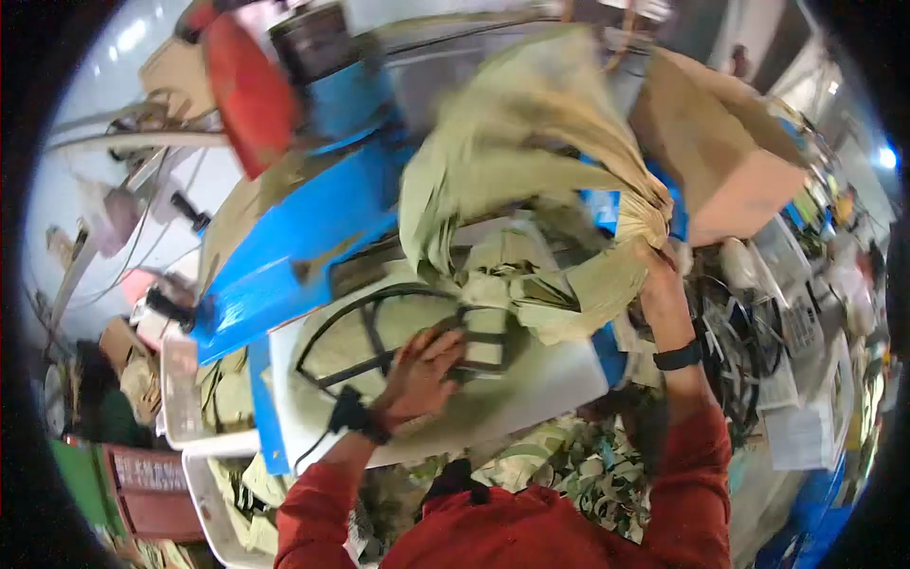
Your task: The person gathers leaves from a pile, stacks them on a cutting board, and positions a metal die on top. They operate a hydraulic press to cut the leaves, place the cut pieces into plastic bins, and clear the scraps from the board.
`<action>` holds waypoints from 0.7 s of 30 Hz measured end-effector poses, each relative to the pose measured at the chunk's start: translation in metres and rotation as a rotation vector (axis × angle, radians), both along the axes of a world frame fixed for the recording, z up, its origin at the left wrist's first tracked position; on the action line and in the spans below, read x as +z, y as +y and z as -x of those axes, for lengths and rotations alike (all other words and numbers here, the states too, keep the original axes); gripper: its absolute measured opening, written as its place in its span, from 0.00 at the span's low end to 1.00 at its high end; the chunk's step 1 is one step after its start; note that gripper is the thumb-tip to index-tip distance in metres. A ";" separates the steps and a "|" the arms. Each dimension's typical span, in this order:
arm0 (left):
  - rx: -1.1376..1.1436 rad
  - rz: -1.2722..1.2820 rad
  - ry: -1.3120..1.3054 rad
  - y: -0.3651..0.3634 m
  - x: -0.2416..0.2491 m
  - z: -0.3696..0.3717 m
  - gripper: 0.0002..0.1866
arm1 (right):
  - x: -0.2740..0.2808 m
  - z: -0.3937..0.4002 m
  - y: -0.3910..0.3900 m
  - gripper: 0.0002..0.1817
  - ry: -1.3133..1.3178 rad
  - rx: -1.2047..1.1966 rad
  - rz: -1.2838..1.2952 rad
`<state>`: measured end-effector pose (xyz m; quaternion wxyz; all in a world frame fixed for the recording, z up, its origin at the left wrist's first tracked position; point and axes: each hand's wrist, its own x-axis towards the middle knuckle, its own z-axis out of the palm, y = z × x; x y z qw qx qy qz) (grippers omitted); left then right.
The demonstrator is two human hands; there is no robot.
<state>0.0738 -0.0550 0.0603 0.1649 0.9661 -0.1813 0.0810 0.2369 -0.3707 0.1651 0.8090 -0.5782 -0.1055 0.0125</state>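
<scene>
Fabric bundle (531, 142) rises at upper centre, our right hand (659, 270) clenched on its gathered end; our left hand (427, 365) presses spread fingers on strapped fabric (379, 332) below.

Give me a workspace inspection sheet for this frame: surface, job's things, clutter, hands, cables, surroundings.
Surface: white table, mostly covered.
Job's things: stack of olive fabric pieces lifted and fanned out; black-trimmed olive panel lying flat on the table.
Clutter: loose olive pieces mid-table; white bin of cut pieces at the left.
Hands: left hand pressing flat on the panel; right hand gripping the stack's lower end.
Cables: thin cords at far left.
Surroundings: blue machine body; cardboard box; camouflage fabric below the table edge.
</scene>
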 end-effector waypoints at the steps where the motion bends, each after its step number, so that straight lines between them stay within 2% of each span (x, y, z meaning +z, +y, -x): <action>1: -0.053 0.027 -0.028 0.001 0.006 -0.002 0.29 | 0.004 0.002 -0.032 0.16 0.030 -0.087 0.028; 3: -0.062 0.027 -0.016 -0.003 0.006 -0.003 0.28 | -0.006 0.013 -0.126 0.17 0.096 -0.333 0.092; 4: -0.075 0.163 -0.158 -0.004 -0.005 0.001 0.23 | -0.024 0.022 -0.190 0.17 0.093 -0.376 0.115; 5: -0.103 0.110 -0.162 -0.002 -0.007 0.000 0.23 | -0.041 0.031 -0.254 0.16 0.090 -0.419 0.139; 7: -0.067 0.124 -0.106 -0.021 0.002 0.004 0.23 | -0.038 0.096 -0.339 0.15 0.066 -0.544 0.012; 8: -0.046 0.121 -0.081 -0.034 0.009 0.008 0.23 | -0.049 0.130 -0.394 0.14 -0.008 -0.612 0.164; 9: 0.001 0.041 -0.047 -0.013 -0.014 0.000 0.22 | -0.030 0.172 -0.410 0.14 0.099 -0.798 0.023; 11: 0.144 -0.072 0.093 -0.007 -0.023 -0.007 0.21 | -0.046 0.231 -0.494 0.15 0.220 -0.898 -0.030; 12: 0.158 -0.057 0.124 -0.007 -0.027 -0.015 0.21 | -0.056 0.257 -0.525 0.18 0.190 -0.961 -0.041; 13: 0.189 -0.045 0.151 -0.008 -0.026 -0.019 0.21 | -0.071 0.280 -0.557 0.21 0.159 -1.008 -0.054; 15: 0.234 -0.034 0.201 -0.014 -0.022 -0.013 0.21 | -0.139 0.325 -0.652 0.25 0.231 -1.211 -0.039; 18: 0.257 -0.047 0.240 -0.040 0.002 -0.006 0.22 | -0.202 0.386 -0.734 0.24 0.507 -1.235 0.234; 20: 0.198 -0.080 0.195 -0.055 0.014 0.010 0.24 | -0.245 0.393 -0.754 0.26 0.569 -1.152 0.245; 21: 0.307 -0.092 0.238 -0.066 0.022 0.016 0.27 | -0.264 0.390 -0.757 0.26 0.542 -1.101 0.174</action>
